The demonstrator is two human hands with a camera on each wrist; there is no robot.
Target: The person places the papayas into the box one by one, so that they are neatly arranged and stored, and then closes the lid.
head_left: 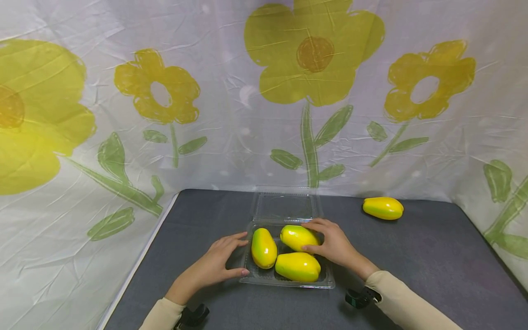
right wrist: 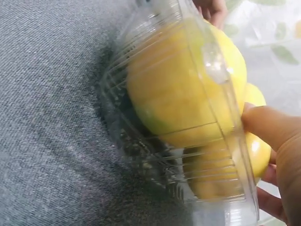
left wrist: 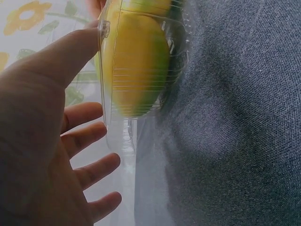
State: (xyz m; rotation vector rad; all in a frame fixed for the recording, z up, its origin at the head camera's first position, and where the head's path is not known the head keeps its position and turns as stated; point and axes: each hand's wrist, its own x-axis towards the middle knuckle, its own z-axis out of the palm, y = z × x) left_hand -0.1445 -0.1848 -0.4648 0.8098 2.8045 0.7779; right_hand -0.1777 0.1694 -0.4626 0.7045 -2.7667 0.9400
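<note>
A clear plastic clamshell box point(head_left: 288, 285) lies with its lid point(head_left: 284, 206) folded back, away from me. In its base are three glossy yellow-green papayas: one at the left point(head_left: 264, 248), one at the front right point(head_left: 298, 267), one at the back right point(head_left: 298, 237). My right hand point(head_left: 336, 243) holds the back-right papaya, thumb on its near side and fingers over its far end. At the box's left side, my left hand point(head_left: 214, 261) spreads its fingers, with thumb and fingertips right at the rim. In the left wrist view, its thumb overlaps the box edge point(left wrist: 104, 70).
Another papaya point(head_left: 383, 208) lies at the back right of the dark grey tabletop point(head_left: 420, 266). A white cloth printed with yellow flowers point(head_left: 231, 151) hangs behind and along both sides of the table. A dark band point(head_left: 359, 298) is on the right wrist.
</note>
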